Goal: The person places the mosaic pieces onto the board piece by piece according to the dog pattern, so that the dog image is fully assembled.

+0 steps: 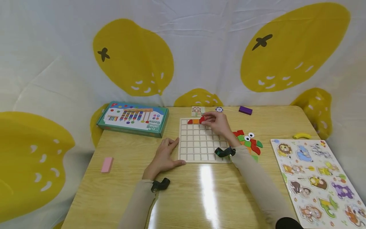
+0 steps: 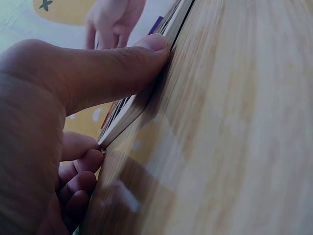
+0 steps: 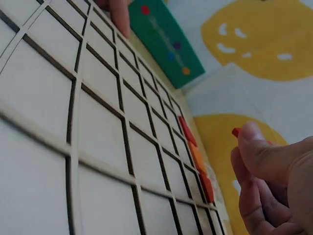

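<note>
A square wooden grid board (image 1: pixel 197 141) lies on the table. Along its far row sit a red piece (image 1: pixel 190 121), an orange piece (image 3: pixel 196 156) and another red piece (image 3: pixel 206 186). My left hand (image 1: pixel 165 156) rests at the board's near left corner, thumb against the near edge and index fingertip at the left side. In the left wrist view, the other fingers are bent below the index finger. Above the far row, my right hand (image 1: pixel 218 123) pinches a small red piece (image 3: pixel 236 131) between thumb and finger; most of that piece is hidden.
Loose coloured pieces (image 1: pixel 254 147) and round eye pieces (image 1: pixel 251 135) lie right of the board. A pattern card (image 1: pixel 196 111) and a purple block (image 1: pixel 245 110) are behind it. A game box (image 1: pixel 134 119), a pink block (image 1: pixel 107 164) and an animal puzzle (image 1: pixel 317 181) flank the board.
</note>
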A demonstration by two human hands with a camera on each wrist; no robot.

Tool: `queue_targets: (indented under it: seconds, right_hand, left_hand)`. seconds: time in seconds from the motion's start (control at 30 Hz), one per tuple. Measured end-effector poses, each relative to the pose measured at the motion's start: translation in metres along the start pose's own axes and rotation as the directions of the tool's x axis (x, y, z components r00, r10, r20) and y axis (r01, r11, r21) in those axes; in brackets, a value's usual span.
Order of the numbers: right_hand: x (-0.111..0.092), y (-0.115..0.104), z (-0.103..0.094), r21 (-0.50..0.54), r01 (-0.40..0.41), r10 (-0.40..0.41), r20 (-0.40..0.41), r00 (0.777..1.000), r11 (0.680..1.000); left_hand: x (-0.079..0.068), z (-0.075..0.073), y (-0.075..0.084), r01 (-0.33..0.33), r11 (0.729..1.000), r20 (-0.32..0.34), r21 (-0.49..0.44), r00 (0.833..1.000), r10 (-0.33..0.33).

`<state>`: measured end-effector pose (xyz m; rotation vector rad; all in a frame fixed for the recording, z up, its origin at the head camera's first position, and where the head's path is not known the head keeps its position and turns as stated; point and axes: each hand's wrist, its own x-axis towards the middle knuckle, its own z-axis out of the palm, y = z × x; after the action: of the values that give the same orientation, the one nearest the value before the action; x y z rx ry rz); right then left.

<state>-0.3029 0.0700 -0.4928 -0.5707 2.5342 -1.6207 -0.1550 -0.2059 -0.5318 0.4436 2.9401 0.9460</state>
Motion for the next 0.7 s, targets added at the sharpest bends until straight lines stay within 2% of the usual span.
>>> queue_targets:
  seconds: [0.17, 0.33, 0.57, 0.7]
  right_hand:
    - [0.015, -0.008, 0.035, -0.120, 0.073, -0.068, 0.046, 0.997, 0.990]
    - [0.025, -0.013, 0.059, -0.255, 0.144, -0.132, 0.061, 0.989, 0.956]
    - [0.025, -0.016, 0.069, -0.338, 0.107, -0.077, 0.099, 0.992, 0.935]
    - [0.026, -0.017, 0.069, -0.345, 0.130, -0.093, 0.122, 0.988, 0.930]
  left_hand:
    - [0.000, -0.002, 0.000, 0.004, 1.000, 0.012, 0.007, 1.000, -0.004]
    - [0.000, -0.002, 0.002, -0.002, 1.000, -0.003, 0.002, 1.000, 0.002]
    - [0.001, 0.000, 0.001, -0.021, 1.000, -0.019, -0.002, 1.000, 0.021]
    - [0.001, -0.001, 0.000, -0.012, 1.000, -0.025, 0.003, 1.000, 0.012]
